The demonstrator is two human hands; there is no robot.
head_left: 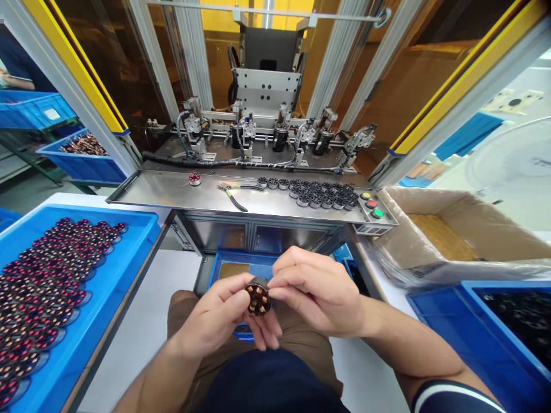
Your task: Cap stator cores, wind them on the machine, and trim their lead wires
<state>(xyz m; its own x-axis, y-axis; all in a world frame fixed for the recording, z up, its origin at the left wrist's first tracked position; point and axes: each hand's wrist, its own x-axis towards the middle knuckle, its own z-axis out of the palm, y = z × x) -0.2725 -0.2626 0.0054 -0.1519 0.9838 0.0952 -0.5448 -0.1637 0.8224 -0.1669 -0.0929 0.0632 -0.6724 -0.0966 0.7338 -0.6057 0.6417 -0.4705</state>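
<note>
My left hand holds a small round motor stator between thumb and fingers above my lap. Copper windings show on its face, inside a dark rim. Thumb and forefinger of my right hand are pinched together at the stator's right edge; whatever lies between those fingertips is too small to make out. On the metal shelf ahead sit one red-and-silver wound stator, a pair of cutting pliers with spread handles, and a cluster of black round parts.
Behind the shelf stands a machine with several clamping fixtures. Push buttons are at its right end. A blue tray of wound stators lies left. To the right are a plastic-lined carton and a blue bin of black parts.
</note>
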